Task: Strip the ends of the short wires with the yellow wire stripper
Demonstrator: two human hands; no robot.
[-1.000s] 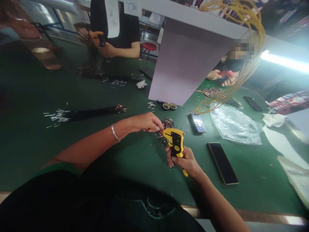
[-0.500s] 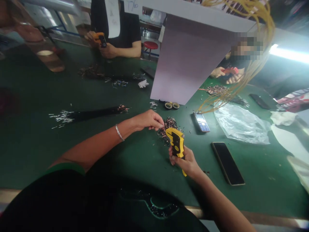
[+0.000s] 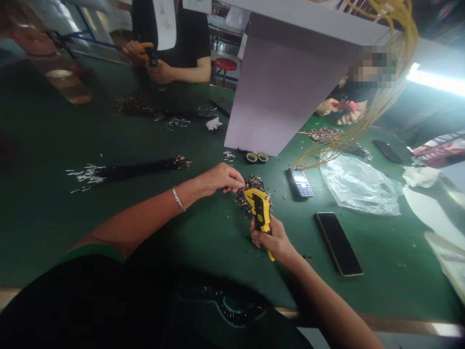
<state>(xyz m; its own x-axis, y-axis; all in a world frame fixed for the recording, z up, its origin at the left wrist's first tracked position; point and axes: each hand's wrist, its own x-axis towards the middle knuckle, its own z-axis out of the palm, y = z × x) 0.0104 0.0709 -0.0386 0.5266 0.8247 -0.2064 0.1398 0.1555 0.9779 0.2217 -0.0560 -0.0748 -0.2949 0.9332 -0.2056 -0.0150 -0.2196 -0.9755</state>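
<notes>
- Since the earlier view, the yellow wire stripper (image 3: 260, 212) has shifted slightly left and now sits closer over the pile of cut wires (image 3: 250, 190), with its top end at the pile's near edge.
- The right hand (image 3: 271, 237) is closed around the stripper's handle, its grip firm, with the yellow tail of the tool sticking out below the hand.
- The left hand (image 3: 220, 178), with a metal bracelet (image 3: 178, 199) on its wrist, is curled, with the fingertips (image 3: 240, 183) drawn together just beside the pile. Whether they pinch a wire is too small to tell.
- Loose wire bits are scattered over the green bench (image 3: 47, 232) around both hands.
- A long bundle of black wires (image 3: 127, 168) lies to the left, and two tape rolls (image 3: 255, 157) sit farther off, by a pale upright board (image 3: 279, 92).
- To the right lie a keypad phone (image 3: 301, 182), a black smartphone (image 3: 339, 244) and a clear plastic bag (image 3: 359, 187), with yellow wires (image 3: 388, 82) hanging above.
- Across the bench, a co-worker's hands (image 3: 145, 60) hold a yellow tool; another co-worker's hands (image 3: 343, 110) at the far right hold a red tool.
</notes>
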